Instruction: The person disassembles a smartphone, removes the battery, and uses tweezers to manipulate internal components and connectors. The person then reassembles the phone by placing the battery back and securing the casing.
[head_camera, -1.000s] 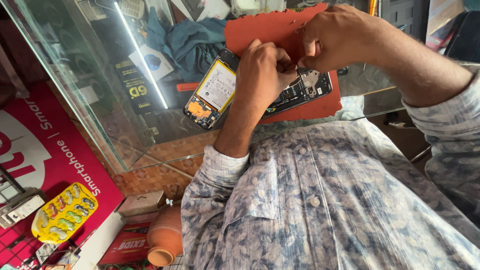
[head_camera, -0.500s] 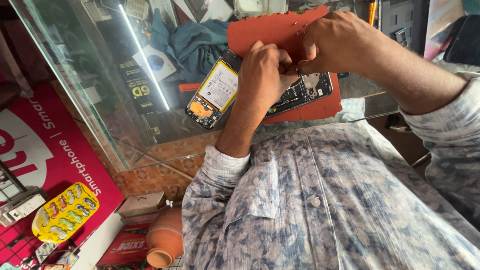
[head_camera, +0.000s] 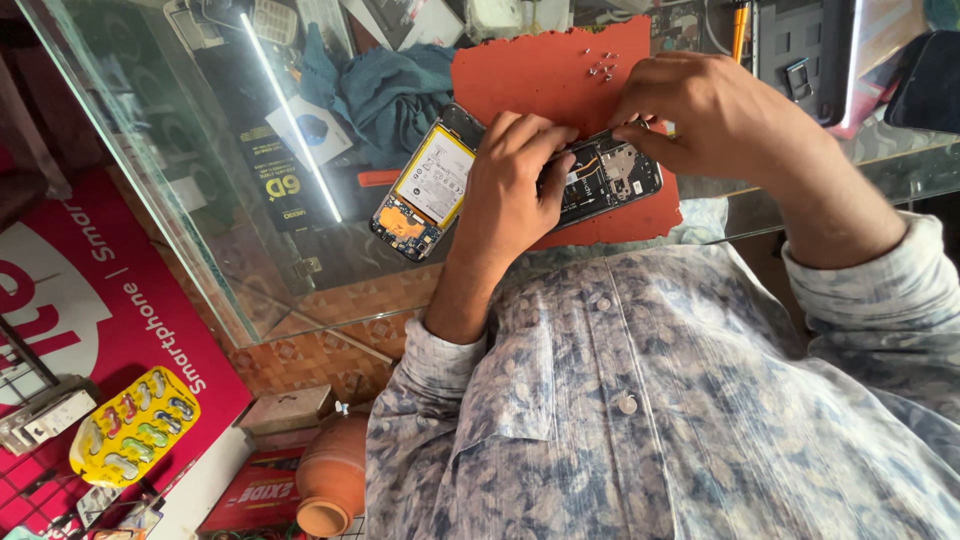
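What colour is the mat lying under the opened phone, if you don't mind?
The mat is orange-red, seen in the head view, beneath the opened phone.

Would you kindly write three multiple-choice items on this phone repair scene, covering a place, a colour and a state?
1. Where does the opened phone lie?
A. on the red mat
B. on the floor
C. in a drawer

2. What colour is the crumpled cloth?
A. white
B. dark teal
C. pink

3. How is the phone's back?
A. cover on
B. wrapped
C. open, battery showing

Key: 1 A, the mat lies under it on the glass counter. 2 B, seen left of the mat. 3 C, left hand and right hand work on bare parts.
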